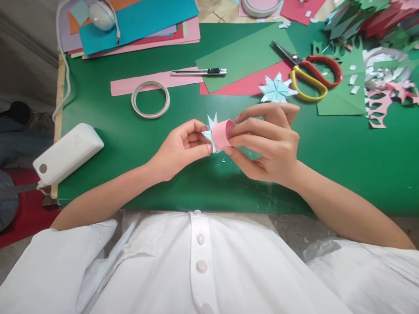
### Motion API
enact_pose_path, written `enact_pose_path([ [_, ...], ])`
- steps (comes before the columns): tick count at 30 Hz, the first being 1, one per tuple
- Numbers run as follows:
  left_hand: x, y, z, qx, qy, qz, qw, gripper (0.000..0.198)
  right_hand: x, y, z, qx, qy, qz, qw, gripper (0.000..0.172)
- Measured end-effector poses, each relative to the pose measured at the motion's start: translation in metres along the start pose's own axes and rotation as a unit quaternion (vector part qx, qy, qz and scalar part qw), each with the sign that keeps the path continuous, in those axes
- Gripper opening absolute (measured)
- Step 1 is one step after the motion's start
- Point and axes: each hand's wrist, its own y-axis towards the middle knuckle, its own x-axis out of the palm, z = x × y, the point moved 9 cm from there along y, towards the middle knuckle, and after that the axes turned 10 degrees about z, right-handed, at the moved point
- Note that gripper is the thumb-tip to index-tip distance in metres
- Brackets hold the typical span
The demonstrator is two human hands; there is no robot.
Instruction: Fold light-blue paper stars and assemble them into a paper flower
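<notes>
Closest to the camera is the person's white buttoned shirt [199, 261], with both forearms reaching out over the green table cover [131, 183].

Going left to right: there's a white plastic box [67, 152] at about 9 o'clock from the hands, then a tape roll [150, 99] lying flat at 11 o'clock. The left hand [178, 150] is closed in a pinch on a small blue paper star [210, 131], held up just off the cover. Touching the star at its 3 o'clock is a curled pink paper loop [223, 133], and the right hand [268, 144] has it gripped between thumb and fingers. A second blue star [276, 88] sits at 1 o'clock, with the scissors [309, 74] just beyond at 2 o'clock.

What could go wrong, imo: the loop looks springy, so a loose grip could let it uncurl. Squeezing too hard could crease it or bend the star's thin points. The two pieces could also end up off-centre.
</notes>
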Motion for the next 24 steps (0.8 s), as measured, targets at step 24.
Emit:
enact_pose_path([
  [24, 0.004, 0.000, 0.009, 0.082, 0.030, -0.021, 0.996, 0.040, 0.008, -0.002, -0.007, 0.048, 0.029, -0.011, 0.998, 0.022],
])
